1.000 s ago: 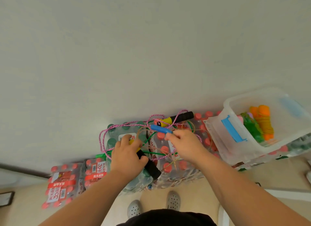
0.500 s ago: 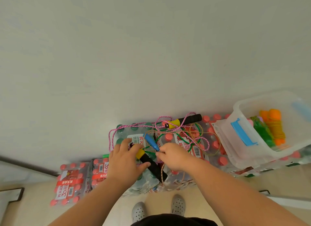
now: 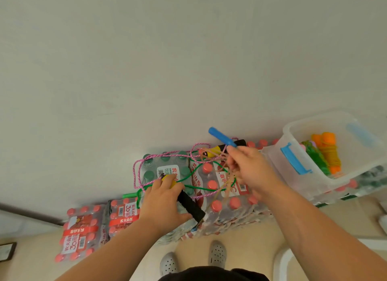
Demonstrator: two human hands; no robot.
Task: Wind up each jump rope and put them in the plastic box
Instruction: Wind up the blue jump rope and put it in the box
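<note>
The left hand (image 3: 165,203) reaches forward with its fingers curled over the yellow end of a black and yellow handle (image 3: 189,204), gripping it so the black end sticks out toward the person. The right hand (image 3: 249,169) is higher and pinches the lower end of a blue handle (image 3: 222,136) that points up and left; a thin tan cord (image 3: 228,186) hangs blurred below it. Both hands are over packs of bottled water (image 3: 167,169) set against a wall, where a pink rope (image 3: 135,174), a green rope (image 3: 209,189) and a 2nd handle (image 3: 217,149) lie tangled. To the right the clear plastic box (image 3: 326,123) rests on more packs and holds 2 wound ropes, an orange bundle (image 3: 329,153) and a green bundle (image 3: 315,159)
</note>
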